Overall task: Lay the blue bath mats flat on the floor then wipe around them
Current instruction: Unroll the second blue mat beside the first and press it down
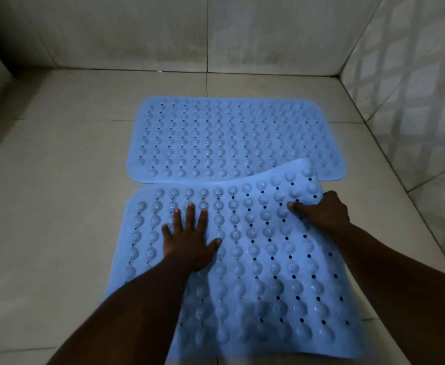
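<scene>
now the left hand (189,243) presses spread on the near mat (255,272); the right hand (321,212) pinches its raised corner over the far mat (229,138).

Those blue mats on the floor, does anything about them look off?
Yes. The near mat is not flat: its far right corner is lifted and overlaps the far mat, pinched in the right hand. The left hand presses its left part down. The far mat lies flat.
</scene>
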Demonstrator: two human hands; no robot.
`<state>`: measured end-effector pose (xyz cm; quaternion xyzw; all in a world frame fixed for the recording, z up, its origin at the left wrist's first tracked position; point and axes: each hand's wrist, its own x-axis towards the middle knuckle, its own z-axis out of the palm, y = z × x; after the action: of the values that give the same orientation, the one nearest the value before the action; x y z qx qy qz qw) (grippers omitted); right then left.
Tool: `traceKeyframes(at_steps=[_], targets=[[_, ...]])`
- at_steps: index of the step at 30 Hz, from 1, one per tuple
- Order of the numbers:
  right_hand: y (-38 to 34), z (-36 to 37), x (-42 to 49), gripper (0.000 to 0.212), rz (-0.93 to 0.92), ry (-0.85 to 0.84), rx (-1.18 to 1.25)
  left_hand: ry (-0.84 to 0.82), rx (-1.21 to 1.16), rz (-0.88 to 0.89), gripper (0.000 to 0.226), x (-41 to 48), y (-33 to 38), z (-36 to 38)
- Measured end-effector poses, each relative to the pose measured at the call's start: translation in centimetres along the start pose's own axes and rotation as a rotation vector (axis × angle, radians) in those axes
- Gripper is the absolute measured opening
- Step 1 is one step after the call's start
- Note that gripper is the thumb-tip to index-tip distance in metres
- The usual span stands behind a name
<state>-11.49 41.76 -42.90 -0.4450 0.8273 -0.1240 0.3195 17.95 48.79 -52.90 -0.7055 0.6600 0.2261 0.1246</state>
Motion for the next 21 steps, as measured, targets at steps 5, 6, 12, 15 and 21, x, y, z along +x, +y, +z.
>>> traceKeyframes(at_steps=[5, 6, 12, 15, 21], targets=[[-0.4, -0.3, 0.0, 0.114, 0.059, 0.024, -0.192, 0.101, -0.009, 0.025, 0.094, 0.1, 1.2, 0.4], [-0.3, -0.2, 0.2, 0.111, 0.061, 0.007, -0.160, 0.129, 0.001, 0.070, 0.092, 0.1, 1.6, 0.5], [0.8, -0.6, 0.8, 0.080, 0.012, -0.079, 0.164, 0.089, 0.015, 0.257, 0.088, 0.5, 5.0, 0.5], [1.7, -0.9, 0.9, 0.075, -0.017, 0.058, 0.128, 0.035, 0.039, 0.262, 0.089, 0.5, 6.3, 0.6], [2.8, -1.1, 1.4, 0.100, 0.054, 0.282, -0.157, 0.044, 0.076, 0.205, 0.090, 0.2, 7.3, 1.3]])
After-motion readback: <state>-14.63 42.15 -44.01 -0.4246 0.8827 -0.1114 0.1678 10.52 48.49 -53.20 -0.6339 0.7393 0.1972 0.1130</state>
